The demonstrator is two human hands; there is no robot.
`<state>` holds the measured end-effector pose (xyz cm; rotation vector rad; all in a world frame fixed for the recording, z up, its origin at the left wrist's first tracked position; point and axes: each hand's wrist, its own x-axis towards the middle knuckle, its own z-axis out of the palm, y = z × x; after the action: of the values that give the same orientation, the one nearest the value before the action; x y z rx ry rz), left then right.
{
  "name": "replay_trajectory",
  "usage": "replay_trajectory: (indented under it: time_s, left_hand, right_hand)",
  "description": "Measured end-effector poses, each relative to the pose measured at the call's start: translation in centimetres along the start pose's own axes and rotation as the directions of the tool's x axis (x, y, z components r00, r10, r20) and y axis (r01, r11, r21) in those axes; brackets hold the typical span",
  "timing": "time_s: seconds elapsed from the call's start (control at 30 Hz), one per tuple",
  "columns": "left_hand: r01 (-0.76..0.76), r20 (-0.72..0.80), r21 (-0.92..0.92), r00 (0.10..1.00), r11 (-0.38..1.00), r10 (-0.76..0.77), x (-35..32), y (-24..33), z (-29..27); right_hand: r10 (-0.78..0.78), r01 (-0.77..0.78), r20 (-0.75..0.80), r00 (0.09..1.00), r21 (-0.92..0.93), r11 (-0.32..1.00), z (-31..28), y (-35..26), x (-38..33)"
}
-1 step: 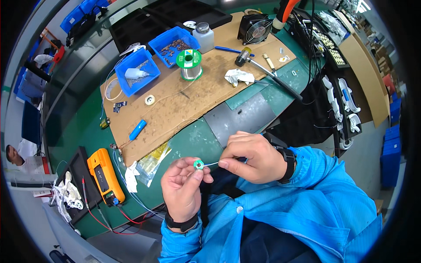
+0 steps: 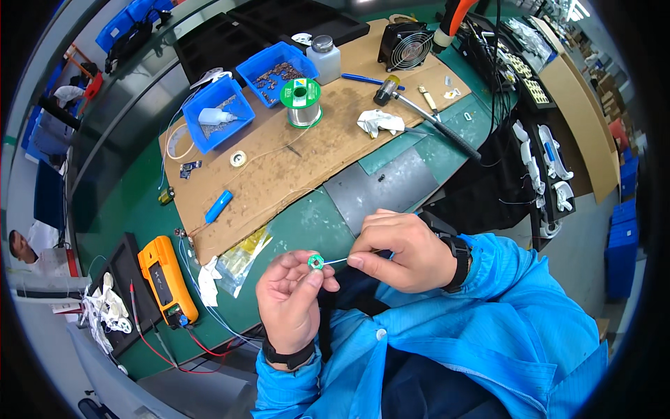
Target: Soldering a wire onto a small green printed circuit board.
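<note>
Between the thumb and fingers of my left hand is a small round green part with a dark reddish middle. My right hand is closed around a thin pale rod-like piece. Its tip meets the right side of the green part. Something dark shows beneath my right fingers, but its kind is hidden. Both hands are held close together in front of my body, over the near edge of the green mat.
On the cardboard are a solder spool, blue bins, a blue cylinder, a mallet and a small fan. An orange multimeter with leads lies left. A person is at far left.
</note>
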<state>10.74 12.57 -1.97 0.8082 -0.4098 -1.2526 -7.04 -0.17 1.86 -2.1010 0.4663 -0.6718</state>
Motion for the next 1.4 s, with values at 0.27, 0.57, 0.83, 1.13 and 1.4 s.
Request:
replay_trajectory:
  time_s: [0.27, 0.57, 0.83, 1.13, 1.4]
  left_hand:
    - [0.015, -0.040, 0.036, 0.999, 0.999, -0.014, 0.2, -0.3, 0.4]
    - [-0.030, -0.006, 0.045, 1.000, 0.999, 0.030, 0.3, -0.2, 1.0]
    - [-0.068, 0.028, 0.108, 0.997, 0.992, 0.065, 0.3, -0.9, 0.7]
    - [-0.024, -0.002, 0.271, 1.000, 0.962, 0.026, -0.2, -0.7, 2.7]
    - [-0.025, -0.037, 0.311, 0.999, 0.950, 0.038, -0.4, -1.1, 3.2]
  right_hand:
    - [0.026, -0.026, 0.007, 1.000, 0.065, 0.998, -0.3, -0.1, -0.1]
    - [0.018, -0.020, 0.016, 1.000, 0.096, 0.995, -0.4, 0.6, -0.5]
    - [0.038, -0.038, 0.005, 0.999, 0.108, 0.993, -0.4, 0.6, -0.9]
    - [-0.084, 0.070, 0.065, 0.994, 0.203, 0.977, -0.6, 0.7, -0.2]
    - [0.089, -0.106, 0.077, 0.993, 0.271, 0.957, -0.7, 1.2, -1.0]
